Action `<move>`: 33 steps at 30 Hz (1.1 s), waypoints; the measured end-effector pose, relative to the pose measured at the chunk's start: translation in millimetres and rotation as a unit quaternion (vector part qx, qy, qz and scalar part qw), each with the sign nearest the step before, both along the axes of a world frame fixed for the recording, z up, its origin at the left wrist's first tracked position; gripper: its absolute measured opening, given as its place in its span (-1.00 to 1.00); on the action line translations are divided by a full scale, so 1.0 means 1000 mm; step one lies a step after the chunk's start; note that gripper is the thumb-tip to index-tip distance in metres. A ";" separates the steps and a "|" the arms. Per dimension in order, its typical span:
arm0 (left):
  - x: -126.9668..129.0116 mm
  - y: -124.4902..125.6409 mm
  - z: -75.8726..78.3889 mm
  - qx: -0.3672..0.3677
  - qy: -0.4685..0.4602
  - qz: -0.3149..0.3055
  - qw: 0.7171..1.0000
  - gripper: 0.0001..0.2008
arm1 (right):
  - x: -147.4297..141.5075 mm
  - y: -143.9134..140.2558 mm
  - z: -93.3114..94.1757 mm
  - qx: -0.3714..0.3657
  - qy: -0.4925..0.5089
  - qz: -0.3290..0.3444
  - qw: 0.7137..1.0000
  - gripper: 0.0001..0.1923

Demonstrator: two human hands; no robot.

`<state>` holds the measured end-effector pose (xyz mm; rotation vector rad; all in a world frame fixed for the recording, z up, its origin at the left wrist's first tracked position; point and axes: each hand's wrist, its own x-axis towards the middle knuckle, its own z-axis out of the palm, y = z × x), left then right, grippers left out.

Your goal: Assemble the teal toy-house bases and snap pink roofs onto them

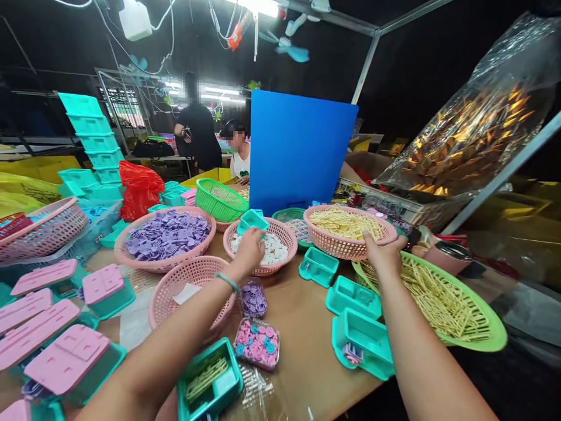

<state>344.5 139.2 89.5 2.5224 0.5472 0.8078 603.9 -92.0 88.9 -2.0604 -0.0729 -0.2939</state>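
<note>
My left hand (249, 252), wearing a pale green bangle, reaches over a pink basket of white pieces (275, 248). Its curled fingers meet the lower edge of a small turquoise box (252, 220) and appear to grip it; the fingertips are partly hidden. At the right, my right hand (386, 252) is closed on the rim of a pink basket (337, 245) heaped with pale yellow sticks (344, 221), thumb on top. That basket overlaps a lime-green basket (493, 327) of similar sticks. Turquoise boxes (357, 297) with compartments stand below it, one holding a small purple-and-pink piece (353, 353).
Purple pieces (169, 234) fill a basket at left, behind another pink basket (164, 298) with white paper inside. Clear trays hold purple pieces (253, 299) and pink-and-blue rosettes (258, 344). Pink-lidded boxes (70, 356) crowd the left. A blue panel (302, 152) stands behind; two people are beyond.
</note>
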 end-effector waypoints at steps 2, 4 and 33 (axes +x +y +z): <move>0.000 0.034 0.008 0.030 0.002 0.029 0.999 -0.59 | -0.011 -0.006 0.005 -0.013 -0.005 -0.020 1.000 -0.10; 0.000 0.061 0.013 0.054 0.015 0.026 0.998 -0.59 | -0.027 -0.010 0.011 -0.017 -0.079 -0.027 0.996 -0.06; -0.276 -0.110 -0.012 -0.609 -0.412 0.096 0.670 -0.41 | -0.232 0.087 -0.055 -0.020 0.041 0.588 0.808 -0.83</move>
